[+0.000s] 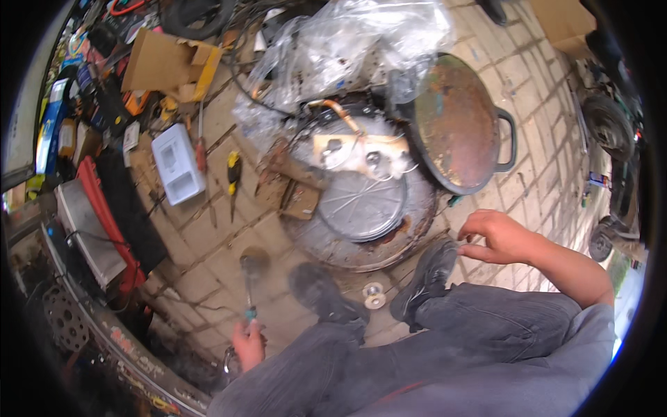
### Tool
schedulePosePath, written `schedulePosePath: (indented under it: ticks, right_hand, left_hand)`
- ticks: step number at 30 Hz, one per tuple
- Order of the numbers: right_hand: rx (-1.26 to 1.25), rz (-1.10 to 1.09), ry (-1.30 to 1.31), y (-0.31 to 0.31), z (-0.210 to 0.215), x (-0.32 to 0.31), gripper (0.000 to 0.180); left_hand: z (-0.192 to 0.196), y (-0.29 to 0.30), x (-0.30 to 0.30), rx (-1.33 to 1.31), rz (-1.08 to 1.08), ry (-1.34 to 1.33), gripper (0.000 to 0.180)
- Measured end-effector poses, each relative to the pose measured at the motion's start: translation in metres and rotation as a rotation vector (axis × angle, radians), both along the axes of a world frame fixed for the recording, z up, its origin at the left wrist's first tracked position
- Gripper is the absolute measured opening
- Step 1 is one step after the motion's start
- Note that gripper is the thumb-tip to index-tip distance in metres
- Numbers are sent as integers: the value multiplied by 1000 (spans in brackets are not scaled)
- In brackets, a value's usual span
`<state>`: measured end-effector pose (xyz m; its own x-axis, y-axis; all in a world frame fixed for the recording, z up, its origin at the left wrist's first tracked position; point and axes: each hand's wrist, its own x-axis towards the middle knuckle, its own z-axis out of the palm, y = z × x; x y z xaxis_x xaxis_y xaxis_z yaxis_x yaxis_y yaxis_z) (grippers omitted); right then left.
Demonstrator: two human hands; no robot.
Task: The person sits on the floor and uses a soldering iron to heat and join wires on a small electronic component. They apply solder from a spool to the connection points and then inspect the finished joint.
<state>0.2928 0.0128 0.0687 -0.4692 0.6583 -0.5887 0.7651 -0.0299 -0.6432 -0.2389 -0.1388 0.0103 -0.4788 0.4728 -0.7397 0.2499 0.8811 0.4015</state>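
At the lower left, my left hand (249,344) is closed around a thin tool with a teal handle (251,314) and a long metal shaft; its tip is blurred, so its exact kind is unclear. My right hand (497,238) hovers beyond my right shoe, thumb and fingers apart, with nothing visible in it. Ahead of my feet, a round metal base (361,257) bears a grey ribbed disc (365,208). Across that lie a pale, burnt-looking board (375,154) with thin wires, a curved copper pipe (340,112) and a rusty metal block (300,198).
A rusty round pan (455,125) with a handle leans at the right of the base. Clear plastic sheeting (375,35) lies behind. Leftward are a white plastic tray (178,165), a yellow-black screwdriver (233,174) and a cardboard box (163,64). A small spool (374,295) stands between my shoes.
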Motion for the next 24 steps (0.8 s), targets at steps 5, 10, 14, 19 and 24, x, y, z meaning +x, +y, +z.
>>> schedulePosePath:
  ticks: [5, 10, 14, 19, 24]
  right_hand:
    - [-32, -41, -29, -5, 2, -1, 26]
    - [-15, -18, -44, -3, 2, -4, 26]
    - [-34, -29, -56, -2, 4, -6, 26]
    - [-51, -10, -70, -5, 3, -8, 26]
    - [-26, -5, -52, -5, 0, -9, 24]
  left_hand:
    - [0, 0, 2, 5, 38, -21, 26]
    - [-2, 1, 5, 131, 120, -52, 26]
    - [-16, 8, 8, 259, 141, -103, 22]
    - [-51, 36, 12, 328, 149, -49, 17]
    - [-76, 34, 23, 408, 246, -37, 15]
